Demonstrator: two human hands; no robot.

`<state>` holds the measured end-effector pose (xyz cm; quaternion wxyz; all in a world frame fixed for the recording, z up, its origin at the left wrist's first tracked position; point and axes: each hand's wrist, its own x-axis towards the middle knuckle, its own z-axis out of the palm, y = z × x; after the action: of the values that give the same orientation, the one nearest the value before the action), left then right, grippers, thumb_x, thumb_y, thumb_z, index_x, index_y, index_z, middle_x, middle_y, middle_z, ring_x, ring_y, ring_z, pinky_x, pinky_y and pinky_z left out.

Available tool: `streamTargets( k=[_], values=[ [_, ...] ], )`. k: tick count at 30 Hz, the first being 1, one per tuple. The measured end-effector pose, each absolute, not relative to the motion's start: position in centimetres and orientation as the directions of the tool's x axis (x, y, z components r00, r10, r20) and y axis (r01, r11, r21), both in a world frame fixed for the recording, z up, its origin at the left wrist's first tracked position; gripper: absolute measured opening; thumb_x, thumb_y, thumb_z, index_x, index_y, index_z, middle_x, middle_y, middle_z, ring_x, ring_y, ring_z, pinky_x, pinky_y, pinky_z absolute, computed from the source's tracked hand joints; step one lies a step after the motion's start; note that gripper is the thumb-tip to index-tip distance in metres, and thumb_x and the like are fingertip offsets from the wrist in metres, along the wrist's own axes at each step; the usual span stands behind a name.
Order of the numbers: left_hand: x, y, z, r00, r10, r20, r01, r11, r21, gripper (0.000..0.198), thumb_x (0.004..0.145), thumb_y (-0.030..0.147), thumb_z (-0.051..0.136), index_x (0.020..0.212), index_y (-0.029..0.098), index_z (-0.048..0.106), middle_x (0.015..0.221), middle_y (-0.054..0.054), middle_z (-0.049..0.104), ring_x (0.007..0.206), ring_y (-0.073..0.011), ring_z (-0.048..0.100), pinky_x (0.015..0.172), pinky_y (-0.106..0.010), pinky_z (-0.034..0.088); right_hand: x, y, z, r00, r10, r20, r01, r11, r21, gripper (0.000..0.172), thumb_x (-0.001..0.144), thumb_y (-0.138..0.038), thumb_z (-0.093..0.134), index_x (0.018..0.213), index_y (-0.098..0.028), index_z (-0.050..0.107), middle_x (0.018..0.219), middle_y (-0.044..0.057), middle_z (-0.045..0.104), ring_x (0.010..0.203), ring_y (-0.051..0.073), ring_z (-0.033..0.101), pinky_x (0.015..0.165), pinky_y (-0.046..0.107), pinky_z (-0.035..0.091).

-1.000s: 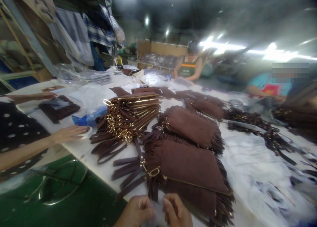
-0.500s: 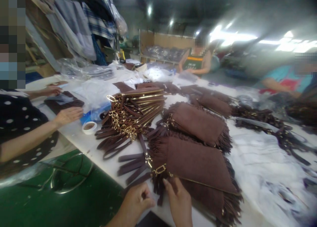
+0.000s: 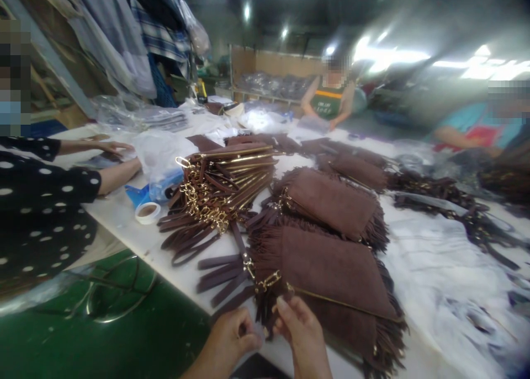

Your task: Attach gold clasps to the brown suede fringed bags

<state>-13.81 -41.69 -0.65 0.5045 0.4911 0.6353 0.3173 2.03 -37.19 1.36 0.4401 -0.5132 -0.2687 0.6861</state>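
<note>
Left hand (image 3: 232, 340), right hand (image 3: 300, 329): fingers of both pinched on the tassel (image 3: 261, 311) of the nearest brown bag (image 3: 331, 268), at the bench (image 3: 132, 233) near edge. Behind it second bag (image 3: 331, 202), then strap pile (image 3: 215, 191), tape roll (image 3: 147, 212) to its left.

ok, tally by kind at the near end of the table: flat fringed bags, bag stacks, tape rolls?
Flat fringed bags: 3 (nearest bag, middle bag, far bag)
Bag stack: 1
Tape roll: 1
Total: 5
</note>
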Motion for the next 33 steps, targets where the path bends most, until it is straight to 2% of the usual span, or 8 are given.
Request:
streamTargets(
  k=[9, 13, 19, 27, 33],
  values=[
    [-13.7, -41.9, -0.5, 0.003, 0.945, -0.328, 0.265, 0.315, 0.911, 0.014, 0.065, 0.022, 0.066, 0.064, 0.016, 0.053, 0.064, 0.003, 0.053, 0.064, -0.014, 0.047, 0.058, -0.023, 0.032, 1.3, -37.2, 2.3, 0.018, 0.898, -0.44, -0.311, -0.413, -0.856, 0.045, 0.061, -0.054, 0.084, 0.074, -0.017, 0.062, 0.069, 0.001, 0.065, 0.053, 0.011, 0.054, 0.051, 0.023, 0.048],
    [-13.9, -42.2, -0.7, -0.019, 0.957, -0.29, 0.304, 0.282, 0.91, 0.015, 0.069, 0.025, 0.065, 0.065, 0.016, 0.054, 0.066, 0.002, 0.055, 0.066, -0.0148, 0.049, 0.061, -0.024, 0.034, 1.3, -37.3, 2.0, 0.037, 0.911, -0.411, -0.313, -0.38, -0.87, 0.042, 0.063, -0.051, 0.084, 0.075, -0.017, 0.062, 0.07, 0.001, 0.065, 0.055, 0.011, 0.053, 0.052, 0.021, 0.047],
    [-14.2, -42.6, -0.3, -0.067, 0.957, -0.283, 0.343, 0.289, 0.894, 0.015, 0.072, 0.026, 0.063, 0.066, 0.018, 0.052, 0.067, 0.002, 0.054, 0.066, -0.0159, 0.05, 0.062, -0.025, 0.034, 1.3, -37.5, 2.1, -0.005, 0.933, -0.359, -0.253, -0.348, -0.903, 0.039, 0.07, -0.05, 0.078, 0.082, -0.017, 0.062, 0.068, 0.001, 0.065, 0.052, 0.01, 0.051, 0.047, 0.02, 0.043],
    [-13.8, -42.5, 1.6, -0.114, 0.958, -0.264, 0.501, 0.285, 0.817, 0.011, 0.078, 0.024, 0.057, 0.07, 0.019, 0.051, 0.073, 0.002, 0.057, 0.074, -0.0175, 0.054, 0.069, -0.027, 0.034, 1.2, -38.2, 1.8, -0.078, 0.937, -0.34, -0.143, -0.348, -0.927, 0.037, 0.071, -0.043, 0.077, 0.092, -0.018, 0.06, 0.066, -0.002, 0.061, 0.058, 0.014, 0.055, 0.049, 0.021, 0.042],
    [-13.9, -42.7, 1.3, -0.089, 0.96, -0.267, 0.54, 0.272, 0.796, 0.01, 0.08, 0.022, 0.056, 0.071, 0.02, 0.052, 0.074, 0.002, 0.057, 0.072, -0.0164, 0.054, 0.067, -0.027, 0.035, 1.2, -38.4, 1.2, -0.096, 0.939, -0.33, -0.2, -0.343, -0.918, 0.037, 0.073, -0.041, 0.076, 0.096, -0.018, 0.059, 0.066, -0.003, 0.059, 0.057, 0.012, 0.052, 0.051, 0.021, 0.04]
  ],
)
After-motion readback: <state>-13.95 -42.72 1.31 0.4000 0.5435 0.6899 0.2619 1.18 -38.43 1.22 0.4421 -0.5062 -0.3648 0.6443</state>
